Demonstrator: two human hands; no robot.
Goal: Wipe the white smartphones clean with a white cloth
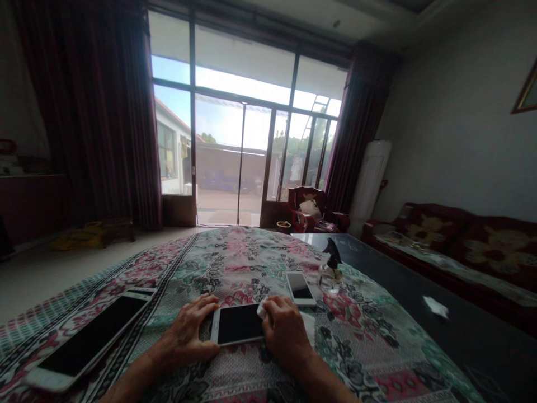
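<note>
Pressing wad: our right hand [285, 330] is bunched, pinching a white wad [262, 309] onto the right end of the middle phone [238, 324].
Left hand: our left hand [193, 324] is spread, thumb and fingertips at that phone's left end.
Middle phone: it lies dark-screened between our hands, at the near side of the cloth-covered bench [245, 238].
Progress: we judge this phone under way and not finished, because the wad is on its glass.
Other phones: our hands are off the large phone [90, 338] at near left and the small phone [300, 287] farther right; we cannot tell whether either is done.
Spray bottle: it stands upright [331, 276], just right of the small phone, in neither hand.
</note>
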